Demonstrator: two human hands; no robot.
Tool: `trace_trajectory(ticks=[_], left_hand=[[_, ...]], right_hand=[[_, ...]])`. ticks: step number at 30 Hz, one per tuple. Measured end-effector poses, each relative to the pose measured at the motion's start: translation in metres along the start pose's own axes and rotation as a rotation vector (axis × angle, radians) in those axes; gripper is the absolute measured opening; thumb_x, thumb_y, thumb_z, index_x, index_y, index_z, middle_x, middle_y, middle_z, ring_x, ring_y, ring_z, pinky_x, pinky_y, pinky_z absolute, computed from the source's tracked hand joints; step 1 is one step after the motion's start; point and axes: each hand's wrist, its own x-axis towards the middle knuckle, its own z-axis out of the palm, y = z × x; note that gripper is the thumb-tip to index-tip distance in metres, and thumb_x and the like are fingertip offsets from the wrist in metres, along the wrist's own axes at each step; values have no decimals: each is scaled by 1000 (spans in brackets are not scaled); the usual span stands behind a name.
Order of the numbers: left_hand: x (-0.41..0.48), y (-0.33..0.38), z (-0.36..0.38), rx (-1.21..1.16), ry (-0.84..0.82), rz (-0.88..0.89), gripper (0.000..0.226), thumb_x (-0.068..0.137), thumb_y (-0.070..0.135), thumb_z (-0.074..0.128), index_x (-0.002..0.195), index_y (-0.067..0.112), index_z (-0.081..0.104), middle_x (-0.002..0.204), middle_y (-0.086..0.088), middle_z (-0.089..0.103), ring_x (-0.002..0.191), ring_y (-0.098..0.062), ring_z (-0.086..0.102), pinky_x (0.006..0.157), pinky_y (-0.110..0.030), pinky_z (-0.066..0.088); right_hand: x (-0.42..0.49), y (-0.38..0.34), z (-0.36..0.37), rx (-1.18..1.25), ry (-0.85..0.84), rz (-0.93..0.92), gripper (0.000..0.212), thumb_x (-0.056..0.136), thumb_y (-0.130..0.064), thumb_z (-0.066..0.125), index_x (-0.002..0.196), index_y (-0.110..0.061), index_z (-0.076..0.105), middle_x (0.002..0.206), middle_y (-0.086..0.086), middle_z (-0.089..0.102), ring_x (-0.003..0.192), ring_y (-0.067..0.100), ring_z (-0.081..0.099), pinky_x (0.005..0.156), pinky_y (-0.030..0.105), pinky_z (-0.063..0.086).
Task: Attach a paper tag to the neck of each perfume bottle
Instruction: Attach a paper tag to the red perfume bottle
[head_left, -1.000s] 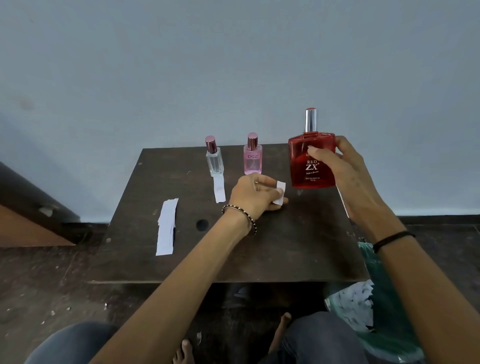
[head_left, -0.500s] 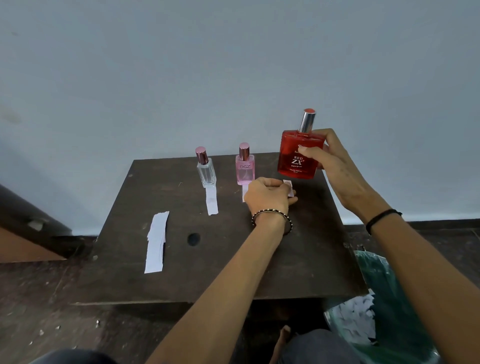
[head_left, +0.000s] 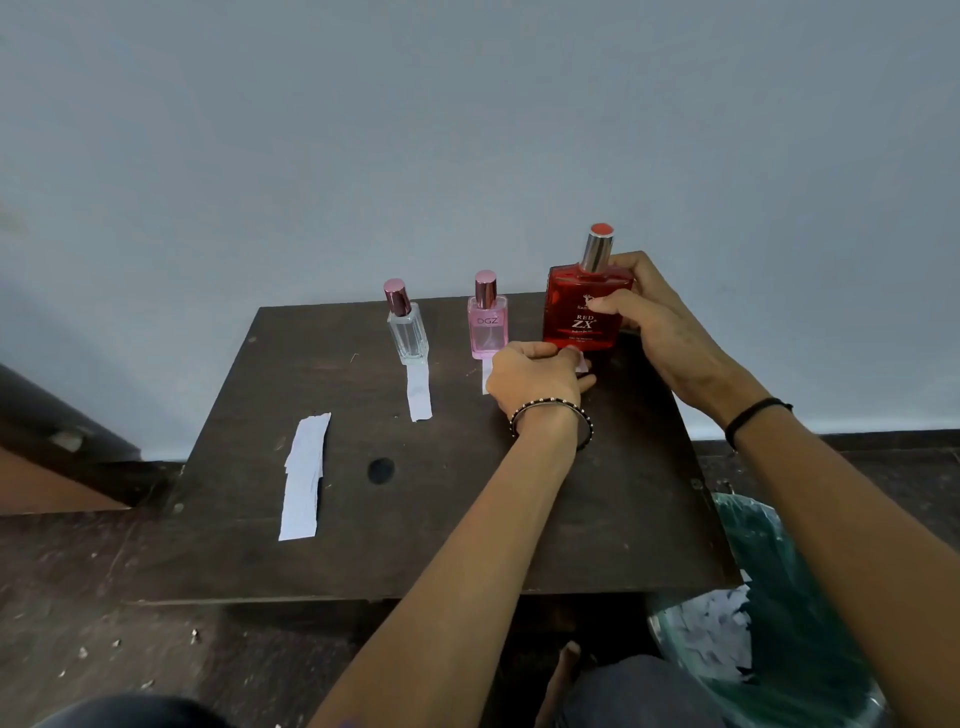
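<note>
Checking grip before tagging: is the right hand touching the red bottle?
Touching. The head view shows the right hand wrapped around the red bottle, thumb pressed across its front label and fingers behind its right edge.

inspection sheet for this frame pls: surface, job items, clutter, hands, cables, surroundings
Surface: dark table, round hole.
Job's things: red bottle held at far right; pink bottle and clear bottle upright, a paper strip in front of each; strip stack at left.
Clutter: nothing seen on the table.
Hands: right hand grips red bottle; left hand pinches a paper tag at its base.
Cables: nothing seen.
Surroundings: grey wall; green bag of paper scraps at right.
</note>
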Motion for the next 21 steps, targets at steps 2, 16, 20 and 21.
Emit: trace_trajectory(ticks=[2, 16, 20, 21], left_hand=[[1, 0, 0, 3, -1, -3, 21, 80, -9, 75, 81, 6, 61, 73, -7, 65, 57, -19, 70, 55, -27, 63], [-5, 6, -17, -10, -75, -113, 17, 96, -1, 55, 79, 0, 57, 66, -17, 68, 56, -24, 71, 50, -34, 63], [-13, 4, -28, 13, -114, -124, 5, 96, -2, 55, 94, -5, 57, 69, -20, 69, 60, -27, 73, 56, -36, 64], [-15, 3, -32, 26, -119, -121, 4, 96, -2, 56, 94, -5, 58, 70, -20, 69, 61, -27, 73, 57, -36, 64]], right_hand=[[1, 0, 0, 2, -9, 3, 35, 89, -19, 58, 123, -23, 50, 120, -6, 62, 110, 12, 61, 84, 22, 49], [-29, 10, -2, -130, 219, 123, 54, 89, -8, 66, 138, -14, 43, 130, 0, 62, 119, 15, 60, 105, 35, 49], [-48, 12, 4, -181, 359, 196, 51, 92, -9, 64, 137, -15, 41, 131, 4, 63, 115, 23, 63, 101, 42, 54], [-53, 12, 6, -177, 387, 212, 48, 93, -10, 64, 136, -15, 42, 129, 4, 65, 114, 25, 64, 100, 43, 55]])
